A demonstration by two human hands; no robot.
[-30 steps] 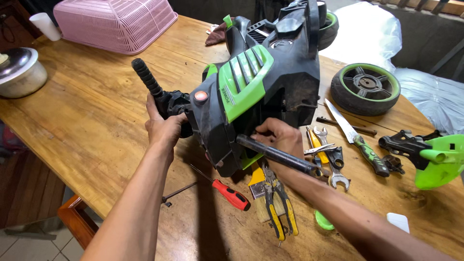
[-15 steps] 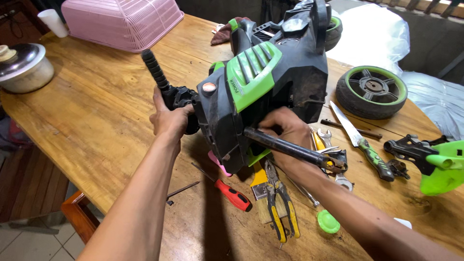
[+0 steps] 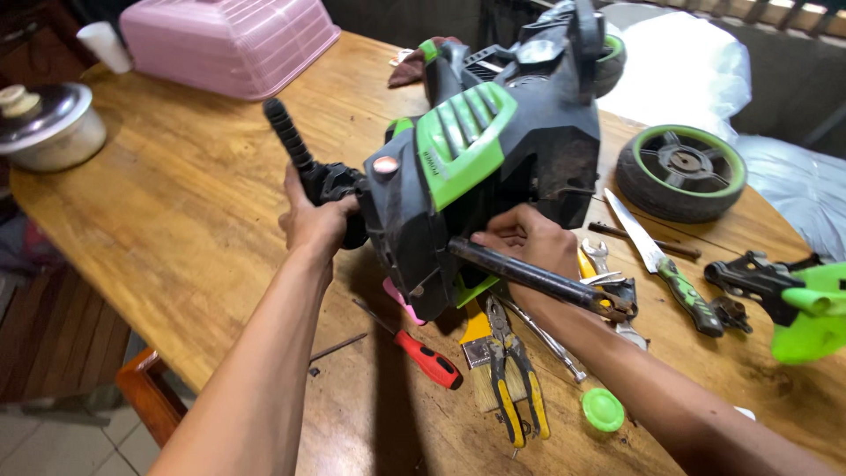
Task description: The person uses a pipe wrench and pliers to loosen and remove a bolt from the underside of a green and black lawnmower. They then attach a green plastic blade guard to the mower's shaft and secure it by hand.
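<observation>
A black and green machine body (image 3: 493, 167) stands tilted on the wooden table (image 3: 176, 220). My left hand (image 3: 313, 220) grips the black fitting (image 3: 330, 181) on its left side, from which a ribbed black tube (image 3: 284, 132) sticks up. My right hand (image 3: 529, 242) presses against the machine's underside, just above a dark metal axle rod (image 3: 538, 278) that juts out to the right.
Loose tools lie under and right of the machine: a red-handled screwdriver (image 3: 427, 357), yellow-handled pliers (image 3: 515, 388), spanners (image 3: 604, 260), a green-handled knife (image 3: 656, 260). A green-rimmed wheel (image 3: 679, 172), a green cap (image 3: 603, 410), a pink basket (image 3: 225, 40) and a metal pot (image 3: 44, 123) stand around.
The machine has been tipped and swung up and to the right. Both hands moved with it, the left staying on the fitting and the right staying under the body.
</observation>
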